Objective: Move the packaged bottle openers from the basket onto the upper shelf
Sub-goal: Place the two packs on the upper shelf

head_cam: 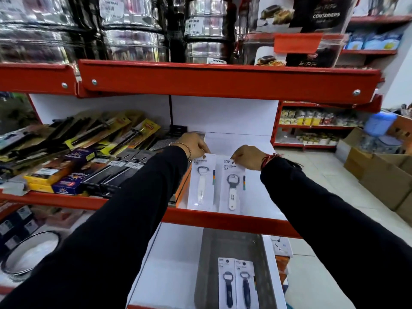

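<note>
Two packaged bottle openers with white handles lie side by side on the white upper shelf point(260, 197). My left hand point(194, 145) pinches the top of the left package point(201, 181). My right hand point(248, 157) pinches the top of the right package point(233, 188). Both packages rest flat on the shelf near its red front lip. Below, a grey mesh basket point(209, 264) sits on the lower shelf and holds two more packages, a dark-handled opener on the left point(227, 284) and a second dark-handled opener on the right point(245, 286).
Packaged kitchen tools and boxes point(89, 157) crowd the left half of the upper shelf. Steel containers point(207, 30) fill the shelf above. Cardboard boxes point(379, 175) stand on the floor at the right. A round steel sieve point(31, 250) lies at lower left.
</note>
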{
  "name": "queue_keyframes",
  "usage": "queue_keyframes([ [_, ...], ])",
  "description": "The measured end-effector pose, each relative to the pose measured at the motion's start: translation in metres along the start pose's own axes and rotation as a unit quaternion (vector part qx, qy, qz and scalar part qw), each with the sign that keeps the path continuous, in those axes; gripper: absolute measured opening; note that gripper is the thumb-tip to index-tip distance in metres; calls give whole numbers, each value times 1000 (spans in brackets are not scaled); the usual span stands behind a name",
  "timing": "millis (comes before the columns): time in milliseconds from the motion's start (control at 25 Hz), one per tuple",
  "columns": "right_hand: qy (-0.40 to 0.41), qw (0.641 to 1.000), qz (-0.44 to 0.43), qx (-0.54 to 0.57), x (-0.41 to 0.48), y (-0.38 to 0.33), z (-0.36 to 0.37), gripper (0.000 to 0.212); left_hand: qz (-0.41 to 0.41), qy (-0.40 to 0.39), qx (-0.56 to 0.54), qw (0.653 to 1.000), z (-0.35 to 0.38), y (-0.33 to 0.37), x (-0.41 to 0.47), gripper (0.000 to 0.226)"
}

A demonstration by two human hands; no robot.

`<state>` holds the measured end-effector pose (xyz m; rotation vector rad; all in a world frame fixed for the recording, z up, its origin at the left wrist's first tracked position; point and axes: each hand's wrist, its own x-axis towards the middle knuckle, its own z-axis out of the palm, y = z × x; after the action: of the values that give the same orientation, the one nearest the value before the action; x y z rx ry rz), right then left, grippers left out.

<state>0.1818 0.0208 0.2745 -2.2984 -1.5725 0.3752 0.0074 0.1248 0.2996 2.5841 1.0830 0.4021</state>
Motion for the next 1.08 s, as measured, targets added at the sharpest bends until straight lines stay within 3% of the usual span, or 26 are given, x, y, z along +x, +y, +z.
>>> queue_keyframes([
  [160,-19,1000,-6,6,14,8,22,26,8,-9,39,999,32,-17,9,33],
  [280,-8,999,6,-54,18,11,35,23,20,-22,142,989,49,-19,11,32],
  [480,-18,987,9,-160,21,17,56,31,29,-39,268,962,65,-18,6,30],
  [600,-7,988,5,-152,9,21,59,33,49,-39,294,954,68,-15,-6,38],
  [800,80,991,-13,-111,-36,23,50,36,80,12,156,985,57,-2,-41,37],
  [960,151,983,-38,-93,-92,17,45,40,114,87,41,989,60,12,-88,35],
  [1080,171,981,-39,-86,-144,17,46,37,123,87,28,988,70,25,-131,32],
])
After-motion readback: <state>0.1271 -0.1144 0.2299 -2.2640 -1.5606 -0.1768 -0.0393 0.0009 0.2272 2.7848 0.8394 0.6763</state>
